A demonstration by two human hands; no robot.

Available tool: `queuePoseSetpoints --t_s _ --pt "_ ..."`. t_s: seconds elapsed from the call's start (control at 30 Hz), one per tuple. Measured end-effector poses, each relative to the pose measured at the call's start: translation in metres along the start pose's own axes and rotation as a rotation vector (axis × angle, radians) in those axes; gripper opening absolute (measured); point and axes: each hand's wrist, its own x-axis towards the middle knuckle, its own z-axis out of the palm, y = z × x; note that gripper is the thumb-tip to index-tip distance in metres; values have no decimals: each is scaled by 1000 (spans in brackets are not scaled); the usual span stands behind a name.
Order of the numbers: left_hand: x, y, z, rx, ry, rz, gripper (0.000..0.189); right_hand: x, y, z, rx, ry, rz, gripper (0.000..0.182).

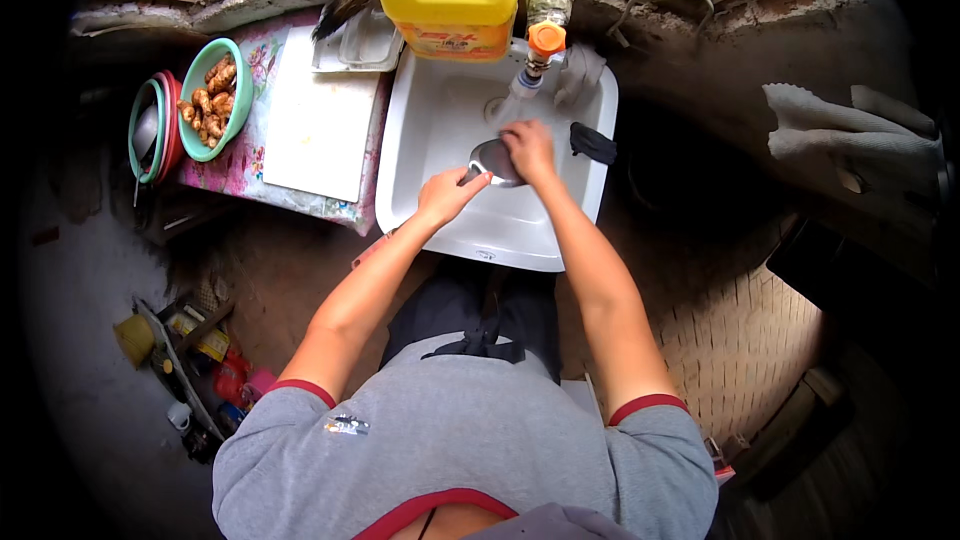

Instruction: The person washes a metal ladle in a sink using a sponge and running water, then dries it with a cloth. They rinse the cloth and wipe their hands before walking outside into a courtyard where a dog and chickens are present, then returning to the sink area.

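Observation:
Over the white sink basin (pixel 435 120), my left hand (pixel 448 195) grips the near left side of a rounded metal utensil (pixel 495 159), thumb on top. My right hand (pixel 529 150) is on its far right side, fingers curled over the rim and a little blurred. The utensil's exact kind is hard to tell, as both hands cover parts of it. Just beyond, water streams from the tap (pixel 529 82), which has an orange knob (pixel 546 38). A dark cloth (pixel 592 143) hangs over the basin's right rim.
A yellow detergent jug (pixel 450 4) stands behind the basin. To the left, a white cutting board (pixel 322 120) lies on a flowered tablecloth (pixel 217 184), beside a green bowl (pixel 245 101) of knobbly roots (pixel 214 105). A pale cloth (pixel 581 71) hangs by the tap.

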Motion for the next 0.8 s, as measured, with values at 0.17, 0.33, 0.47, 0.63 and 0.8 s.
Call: queuePoseSetpoints --t_s 0.17,0.33,0.47,0.63,0.8 --pt "18 -17 -1 -169 106 -119 65 9 -4 -44 86 249 193 15" --pt "18 6 -10 -151 150 -157 71 -40 -62 -8 150 276 132 14" --pt "4 -2 -5 -40 163 -194 74 -36 -38 11 142 313 294 14" --pt "10 -2 1 -35 238 -225 76 -38 -57 12 189 279 207 11" --pt "17 -11 12 -134 253 -265 78 -29 -50 22 227 301 266 10"
